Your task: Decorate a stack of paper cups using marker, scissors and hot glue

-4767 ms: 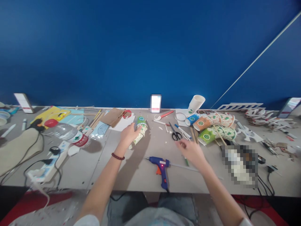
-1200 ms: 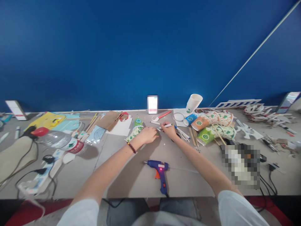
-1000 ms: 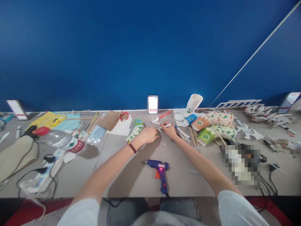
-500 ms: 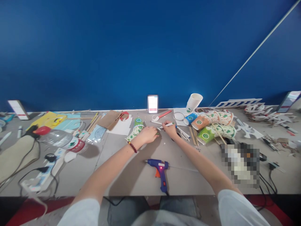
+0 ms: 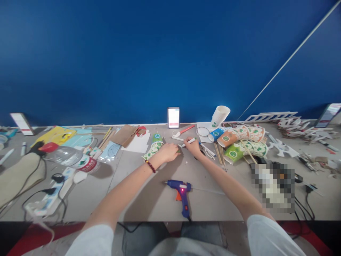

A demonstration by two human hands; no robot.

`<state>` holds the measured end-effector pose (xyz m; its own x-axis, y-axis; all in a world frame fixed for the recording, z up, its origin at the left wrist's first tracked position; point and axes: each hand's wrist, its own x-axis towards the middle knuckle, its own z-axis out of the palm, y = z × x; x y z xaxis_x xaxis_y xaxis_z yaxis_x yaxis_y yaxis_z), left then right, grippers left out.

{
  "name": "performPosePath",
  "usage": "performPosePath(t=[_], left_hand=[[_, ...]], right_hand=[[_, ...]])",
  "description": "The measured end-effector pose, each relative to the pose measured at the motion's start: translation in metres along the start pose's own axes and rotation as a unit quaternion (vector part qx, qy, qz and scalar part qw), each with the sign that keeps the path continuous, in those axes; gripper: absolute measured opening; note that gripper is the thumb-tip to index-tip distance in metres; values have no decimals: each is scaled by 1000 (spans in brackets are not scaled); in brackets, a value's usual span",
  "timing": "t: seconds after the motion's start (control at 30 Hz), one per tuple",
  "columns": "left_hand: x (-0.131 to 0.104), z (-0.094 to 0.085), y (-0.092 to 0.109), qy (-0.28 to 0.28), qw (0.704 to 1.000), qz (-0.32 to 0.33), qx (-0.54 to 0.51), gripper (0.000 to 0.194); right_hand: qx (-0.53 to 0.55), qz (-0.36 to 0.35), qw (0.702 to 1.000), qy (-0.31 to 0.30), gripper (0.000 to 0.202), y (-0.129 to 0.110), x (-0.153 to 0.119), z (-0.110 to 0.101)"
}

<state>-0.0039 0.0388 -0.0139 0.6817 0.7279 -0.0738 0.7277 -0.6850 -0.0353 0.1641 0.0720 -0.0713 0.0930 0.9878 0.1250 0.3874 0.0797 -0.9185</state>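
Note:
In the head view, my right hand is closed around a white marker pen with a green end, its tip pointing left toward my left hand. My left hand has its fingers curled down over something mostly hidden; a little green shows by the fingertips. Just left of that hand lie green and white patterned paper cups. Nearer me rests a blue hot glue gun, its light glowing red.
A phone stands against the wall. Stacked white cups, orange cups and wooden sticks are at right. To the left are a plastic bottle, a power strip and cardboard.
Both hands stay nearly in place. The marker in my right hand has tilted slightly; the glue gun and cups have not moved.

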Motion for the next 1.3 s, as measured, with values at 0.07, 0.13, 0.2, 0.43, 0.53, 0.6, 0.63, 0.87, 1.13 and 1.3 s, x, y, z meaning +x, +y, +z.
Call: performPosePath(t=[0.07,0.13,0.2,0.43,0.53,0.6,0.63,0.87,1.13,1.3], left_hand=[[0,0,0,-3,1000,0,-1,35],[0,0,0,-7,1000,0,-3,35],[0,0,0,-8,1000,0,-5,36],[-1,-4,2,-14,1000,-4,-6,36],[-1,-4,2,-14,1000,-3,-3,35],[0,-3,1,-14,1000,-3,-3,35],[0,-3,0,-15,1000,-4,-4,35],[-1,-1,1,-17,1000,-10,-1,33],[-18,-19,10,30,997,-71,-28,35],[-39,-33,22,72,987,-114,-90,38]], right_hand=[[3,0,1000,5,22,0,0,0],[5,1,1000,12,22,0,0,-1],[6,1,1000,15,22,0,0,-1],[25,0,1000,12,21,6,1,2],[38,6,999,12,20,9,3,3],[49,9,999,13,20,10,3,3],[55,11,998,15,21,10,3,2],[123,48,991,28,25,4,4,0],[212,85,974,0,41,-3,13,-11],[255,69,964,-21,45,-25,2,-28]])
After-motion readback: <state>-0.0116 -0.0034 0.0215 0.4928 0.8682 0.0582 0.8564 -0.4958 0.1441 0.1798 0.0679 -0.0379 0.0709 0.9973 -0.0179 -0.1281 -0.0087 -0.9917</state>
